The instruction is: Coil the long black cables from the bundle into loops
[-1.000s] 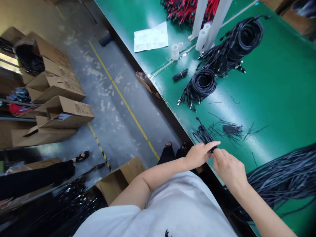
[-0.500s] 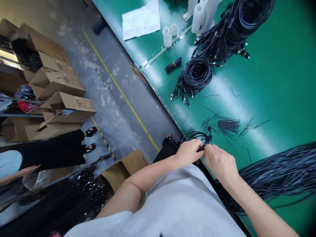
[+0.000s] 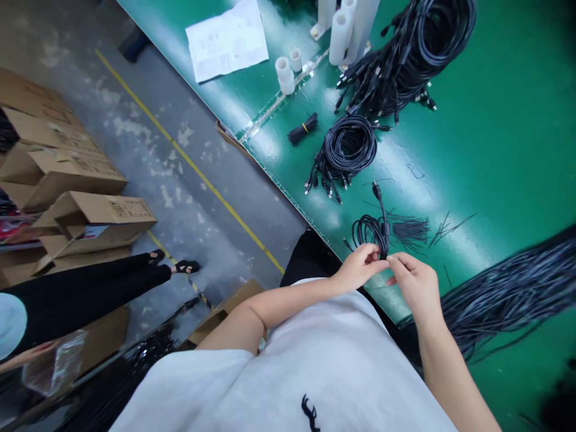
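Note:
A black cable (image 3: 369, 228) is wound into a small coil over the near edge of the green table. One connector end stands out from the coil, pointing away from me. My left hand (image 3: 359, 268) is closed around the coil's near end, thumb and fingers pinching it. Against those fingertips is my right hand (image 3: 414, 283), its thumb and forefinger closed at the same spot; what they pinch is too small to make out. Just beyond the coil, short black ties (image 3: 410, 230) lie in a loose pile.
On the table (image 3: 508, 150) are a finished-looking cable coil (image 3: 350, 144), a larger stack of coils (image 3: 405, 66), a banded tie bundle (image 3: 303, 129), white rolls (image 3: 285, 75) and a paper sheet (image 3: 227, 42). Long cables (image 3: 513, 294) lie right. Cartons (image 3: 96, 225) and another person stand left.
Both hands and the coil have shifted slightly farther over the table, and the connector end now sticks out. My right fingers have loosened from a fist-like grip. The other person's feet have moved.

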The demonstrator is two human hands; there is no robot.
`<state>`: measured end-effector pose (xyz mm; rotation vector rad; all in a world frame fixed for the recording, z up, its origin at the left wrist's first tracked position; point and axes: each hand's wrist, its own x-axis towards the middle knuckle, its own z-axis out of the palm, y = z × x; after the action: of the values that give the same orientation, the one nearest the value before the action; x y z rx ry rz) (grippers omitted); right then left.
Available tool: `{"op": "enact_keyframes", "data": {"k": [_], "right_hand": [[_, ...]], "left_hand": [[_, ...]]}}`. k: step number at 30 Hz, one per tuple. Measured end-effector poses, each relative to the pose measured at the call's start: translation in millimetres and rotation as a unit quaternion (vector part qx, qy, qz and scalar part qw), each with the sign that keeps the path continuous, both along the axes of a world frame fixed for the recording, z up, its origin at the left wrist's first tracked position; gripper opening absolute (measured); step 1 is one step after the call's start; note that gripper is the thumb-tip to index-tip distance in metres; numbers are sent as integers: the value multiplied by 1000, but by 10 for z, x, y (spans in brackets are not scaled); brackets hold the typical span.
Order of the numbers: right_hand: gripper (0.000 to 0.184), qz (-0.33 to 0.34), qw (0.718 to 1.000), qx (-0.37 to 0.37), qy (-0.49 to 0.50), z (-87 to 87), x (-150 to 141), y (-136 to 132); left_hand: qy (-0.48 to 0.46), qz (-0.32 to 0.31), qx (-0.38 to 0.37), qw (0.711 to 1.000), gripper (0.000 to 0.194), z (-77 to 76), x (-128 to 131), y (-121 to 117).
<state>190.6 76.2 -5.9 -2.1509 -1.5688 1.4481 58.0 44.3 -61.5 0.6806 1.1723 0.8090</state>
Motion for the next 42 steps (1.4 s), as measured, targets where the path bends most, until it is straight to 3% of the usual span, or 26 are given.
{"op": "enact_keyframes", "data": {"k": [2,5,8,10,12,15,17,19,21,23,25,27,29,32,38,42], "right_hand": [[31,-111,988,-56,95,-49,-50,-12],[35,-203,953,-122,189,-44,-193,-5],[40,-225,939,-147,214,5,-337,65],[42,-200,942,-149,223,13,-394,124],[42,-171,954,-109,221,-6,-429,166],[47,-116,978,51,165,-53,-501,161],[56,-21,983,142,116,-67,-573,121],[54,49,977,198,68,-66,-635,87],[50,10,966,257,6,-65,-655,97],[63,-66,956,284,-19,-78,-635,171],[85,-79,966,239,51,-103,-617,284],[96,-51,972,144,178,-131,-642,382],[91,-56,957,54,281,-166,-717,414],[69,-117,938,-34,326,-266,-863,315],[57,-217,919,-71,322,-580,-1001,72],[48,-277,894,-55,349,-608,-1002,215]], "left_hand": [[58,-29,43,997,21,-10,-89,27],[54,-56,52,996,23,-13,-233,32],[-25,-45,10,999,29,-7,-368,83],[-106,-18,-10,994,27,7,-468,181],[-196,32,-33,979,23,37,-590,325],[-293,116,-91,945,23,96,-807,566],[-316,150,-124,929,22,120,-951,697],[-319,169,-139,922,23,118,-1079,779],[-320,181,-148,918,27,98,-1186,815],[-319,181,-154,918,30,77,-1273,824],[-314,174,-159,920,32,63,-1340,825],[-308,169,-164,922,33,52,-1386,821],[-304,172,-163,923,32,29,-1417,802],[-299,161,-164,926,26,-44,-1449,713],[-236,151,-187,942,26,-167,-1469,571],[-202,102,-125,966,31,-89,-1433,819]]}}
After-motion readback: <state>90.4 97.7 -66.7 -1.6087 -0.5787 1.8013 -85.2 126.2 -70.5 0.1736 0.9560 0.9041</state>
